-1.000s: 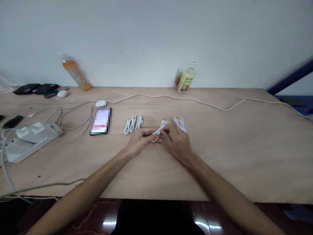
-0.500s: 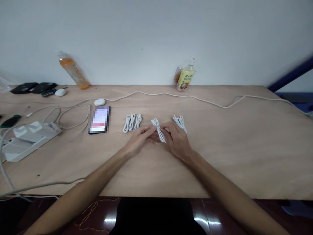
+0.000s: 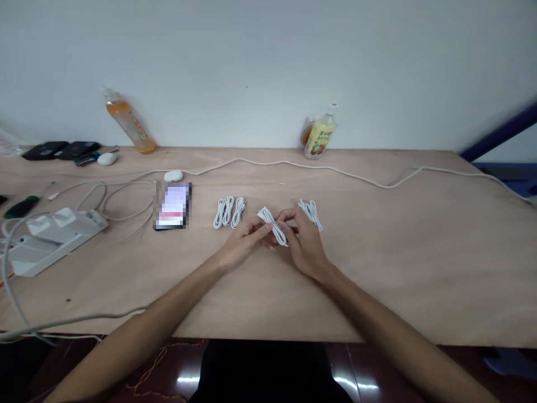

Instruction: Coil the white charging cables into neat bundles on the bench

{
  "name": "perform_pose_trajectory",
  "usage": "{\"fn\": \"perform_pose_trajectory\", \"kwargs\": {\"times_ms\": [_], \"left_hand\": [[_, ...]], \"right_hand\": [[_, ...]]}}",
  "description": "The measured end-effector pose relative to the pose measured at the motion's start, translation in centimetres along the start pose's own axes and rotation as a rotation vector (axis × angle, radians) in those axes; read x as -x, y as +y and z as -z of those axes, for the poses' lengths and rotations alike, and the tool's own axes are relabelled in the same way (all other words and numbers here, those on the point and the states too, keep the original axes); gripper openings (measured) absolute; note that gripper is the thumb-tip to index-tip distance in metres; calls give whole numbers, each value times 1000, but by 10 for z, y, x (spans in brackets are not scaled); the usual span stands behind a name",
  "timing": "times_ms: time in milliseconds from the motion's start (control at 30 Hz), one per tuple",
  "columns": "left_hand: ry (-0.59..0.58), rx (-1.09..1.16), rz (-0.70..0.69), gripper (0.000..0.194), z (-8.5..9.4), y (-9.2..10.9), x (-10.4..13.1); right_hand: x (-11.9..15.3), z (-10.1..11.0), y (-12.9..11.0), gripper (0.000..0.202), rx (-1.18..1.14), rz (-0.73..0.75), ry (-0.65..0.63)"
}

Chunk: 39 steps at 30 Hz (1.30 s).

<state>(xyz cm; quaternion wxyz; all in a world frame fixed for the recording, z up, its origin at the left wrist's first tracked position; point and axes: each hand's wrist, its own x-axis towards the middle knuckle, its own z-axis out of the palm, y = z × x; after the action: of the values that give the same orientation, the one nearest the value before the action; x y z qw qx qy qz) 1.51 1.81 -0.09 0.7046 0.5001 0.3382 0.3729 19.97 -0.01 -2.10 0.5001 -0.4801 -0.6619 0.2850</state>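
A bundled white cable (image 3: 277, 233) is held between my two hands, tilted with its upper end to the left. My left hand (image 3: 247, 239) grips it from the left, the thumb lying on the strands. From the right, my right hand (image 3: 302, 240) pinches the same bundle, its fingers curled around the side. Three more white cable bundles (image 3: 228, 212) lie in a row on the table just beyond my left hand. Behind my right hand lie further white cable bundles (image 3: 310, 211), partly covered by the fingers, so their number is unclear.
A phone (image 3: 173, 206) and a white earbud case (image 3: 173, 176) lie to the left. Beyond them are a white power strip (image 3: 62, 246) and loose cords. A long white cord (image 3: 285, 163) crosses the table's back. An orange bottle (image 3: 131, 126) and a yellow-labelled bottle (image 3: 321, 134) stand by the wall.
The held cable bundle has turned slightly, lying more slanted now. My left thumb has moved further onto it, and both hands have closed in around it.
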Motion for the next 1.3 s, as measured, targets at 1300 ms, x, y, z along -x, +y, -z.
{"fn": "perform_pose_trajectory", "kwargs": {"times_ms": [1300], "left_hand": [[107,-388,-198,29,2,-1,3]], "right_hand": [[-10,7,-8,46,-332,-388,-106]]}}
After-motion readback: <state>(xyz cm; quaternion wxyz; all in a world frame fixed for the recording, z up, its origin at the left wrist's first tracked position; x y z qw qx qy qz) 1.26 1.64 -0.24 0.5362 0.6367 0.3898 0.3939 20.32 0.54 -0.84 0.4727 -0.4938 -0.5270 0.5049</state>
